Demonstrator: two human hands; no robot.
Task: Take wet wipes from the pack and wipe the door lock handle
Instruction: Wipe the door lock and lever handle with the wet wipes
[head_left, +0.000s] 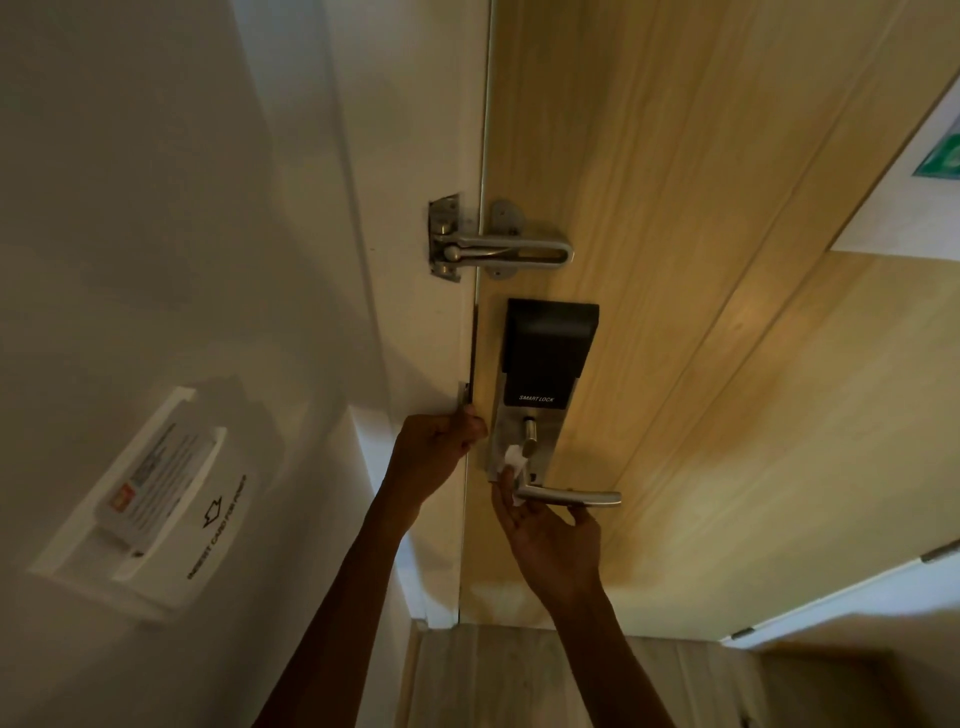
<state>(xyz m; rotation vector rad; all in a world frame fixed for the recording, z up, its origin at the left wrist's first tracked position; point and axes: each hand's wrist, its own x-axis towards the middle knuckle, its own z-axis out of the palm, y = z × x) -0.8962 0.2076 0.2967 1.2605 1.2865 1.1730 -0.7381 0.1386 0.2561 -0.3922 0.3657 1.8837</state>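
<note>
The silver lever handle (571, 496) juts right from the steel lock plate (501, 441) on the wooden door (675, 260), under a black smart lock panel (545, 353). My right hand (550, 540) reaches up from below and pinches a small white wet wipe (514, 460) against the plate where the handle joins it. My left hand (441, 447) grips the door's edge by the latch, fingers curled around it. The wipes pack is not in view.
A metal swing-bar door guard (498, 252) bridges frame and door above the lock. A white key-card power holder (150, 499) hangs on the left wall. White door frame (415, 338) at left, wood floor (519, 675) below.
</note>
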